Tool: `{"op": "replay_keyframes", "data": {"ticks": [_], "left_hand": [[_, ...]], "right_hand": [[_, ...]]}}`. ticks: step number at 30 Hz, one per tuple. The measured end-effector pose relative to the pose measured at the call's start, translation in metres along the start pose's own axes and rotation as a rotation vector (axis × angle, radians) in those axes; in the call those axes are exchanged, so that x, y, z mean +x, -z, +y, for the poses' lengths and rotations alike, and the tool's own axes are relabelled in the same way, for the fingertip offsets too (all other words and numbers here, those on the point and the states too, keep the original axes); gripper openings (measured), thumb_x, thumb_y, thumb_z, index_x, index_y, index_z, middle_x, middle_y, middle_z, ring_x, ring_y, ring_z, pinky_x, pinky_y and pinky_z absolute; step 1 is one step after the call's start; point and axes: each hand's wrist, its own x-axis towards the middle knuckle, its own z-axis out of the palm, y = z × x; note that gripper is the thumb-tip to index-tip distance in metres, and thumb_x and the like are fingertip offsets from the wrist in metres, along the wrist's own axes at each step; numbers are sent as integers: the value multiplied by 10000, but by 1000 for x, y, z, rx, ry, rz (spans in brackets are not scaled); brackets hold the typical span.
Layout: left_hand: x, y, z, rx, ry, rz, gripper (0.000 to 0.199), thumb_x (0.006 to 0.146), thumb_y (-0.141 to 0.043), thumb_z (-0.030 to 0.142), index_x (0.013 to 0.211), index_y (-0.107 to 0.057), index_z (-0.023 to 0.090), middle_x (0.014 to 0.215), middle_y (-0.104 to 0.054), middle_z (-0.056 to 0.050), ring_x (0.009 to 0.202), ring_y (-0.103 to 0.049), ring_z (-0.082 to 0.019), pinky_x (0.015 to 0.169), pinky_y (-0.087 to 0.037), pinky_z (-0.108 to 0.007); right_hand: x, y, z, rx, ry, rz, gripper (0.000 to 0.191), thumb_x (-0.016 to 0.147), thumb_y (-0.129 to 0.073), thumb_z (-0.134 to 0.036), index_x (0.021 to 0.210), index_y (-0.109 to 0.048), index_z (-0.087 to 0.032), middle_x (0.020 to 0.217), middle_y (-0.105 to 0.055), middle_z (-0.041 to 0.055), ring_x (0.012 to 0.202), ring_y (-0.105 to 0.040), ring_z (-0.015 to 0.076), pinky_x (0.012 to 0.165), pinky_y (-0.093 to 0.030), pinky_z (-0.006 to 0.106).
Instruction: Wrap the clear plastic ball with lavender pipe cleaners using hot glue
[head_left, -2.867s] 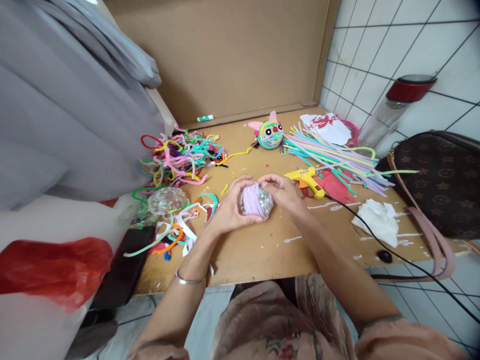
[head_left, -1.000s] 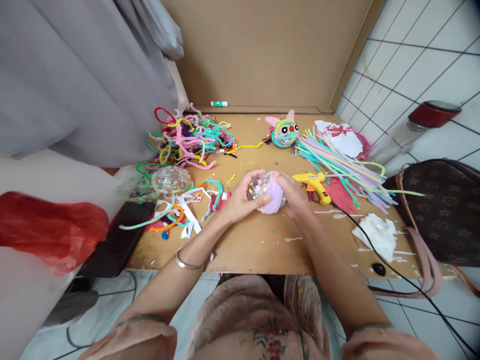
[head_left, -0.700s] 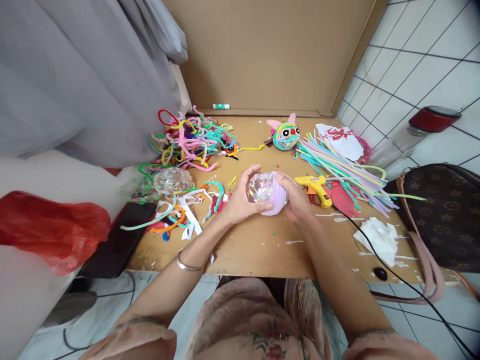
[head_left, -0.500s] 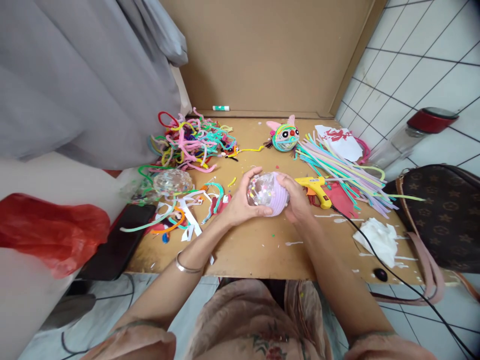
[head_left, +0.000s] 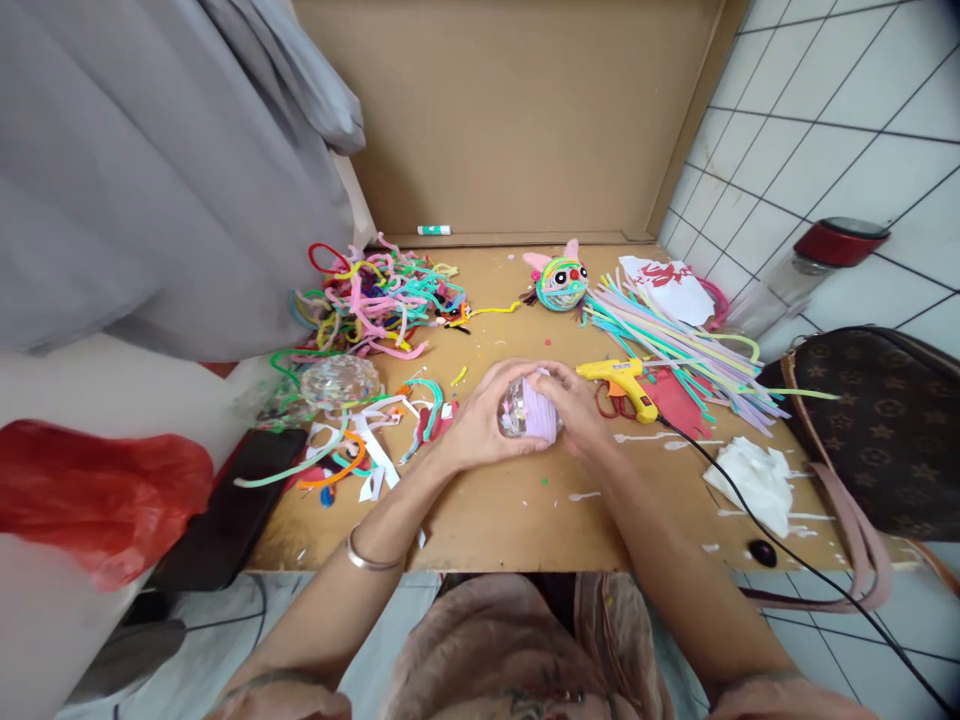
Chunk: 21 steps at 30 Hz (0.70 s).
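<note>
Between both hands, over the middle of the table, is a clear ball [head_left: 529, 410] with small coloured bits in it and lilac strands covering its right part. My left hand [head_left: 481, 418] wraps round its left side, thumb along the bottom. On the right, my right hand [head_left: 577, 412] grips the lilac part, fingers bent over its top. A yellow glue gun [head_left: 626, 383] lies just right of my right hand. Behind stands a decorated ball [head_left: 562, 283] with pink ears, eyes and a red nose.
Tangled pipe cleaners [head_left: 382, 295] and another clear ball [head_left: 340, 381] are at the left. Straight pipe cleaners [head_left: 690, 350], a tissue [head_left: 754, 482], a black cord, a brown bag [head_left: 877, 430] and a red-lidded bottle [head_left: 840, 243] are at the right. A phone [head_left: 225, 510] lies front left.
The ball has turned and sits slightly lower and further left in my hands. My left fingers now reach across its top, covering more of it. The view has shifted a little.
</note>
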Motion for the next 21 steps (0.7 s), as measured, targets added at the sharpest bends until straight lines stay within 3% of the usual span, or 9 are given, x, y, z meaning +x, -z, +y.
{"op": "replay_keyframes", "data": {"ticks": [4, 8, 15, 21], "left_hand": [[-1, 6, 1, 17, 95, -18, 872, 633, -796, 308, 1399, -389, 223, 1393, -486, -139, 1296, -478, -330, 1122, -378, -512], [-2, 16, 1, -5, 194, -56, 903, 623, -793, 318, 1420, -378, 230, 1399, -483, -132, 1292, -484, -332, 1120, -376, -503], [0, 22, 4, 29, 137, -99, 694, 704, -713, 337, 1349, -478, 234, 1329, -555, -114, 1234, -530, -319, 1078, -405, -503], [0, 23, 3, 34, 110, -99, 589, 729, -675, 283, 1300, -545, 217, 1316, -580, -104, 1225, -552, -289, 1080, -409, -463]], "right_hand": [[4, 1, 4, 87, -48, -48, 441, 623, -697, -606, 797, -636, -206, 818, -679, 20, 814, -617, 192, 723, -474, 314], [6, 1, 7, 84, -127, -61, 538, 652, -625, -718, 837, -645, -214, 889, -713, 52, 906, -654, 229, 762, -501, 345], [2, 1, 13, -18, -21, -80, 470, 705, -620, -658, 843, -671, -212, 947, -711, 39, 950, -630, 210, 860, -473, 349], [0, -1, 13, -25, -16, -74, 386, 722, -611, -576, 839, -683, -215, 986, -719, 41, 990, -623, 216, 902, -462, 360]]}}
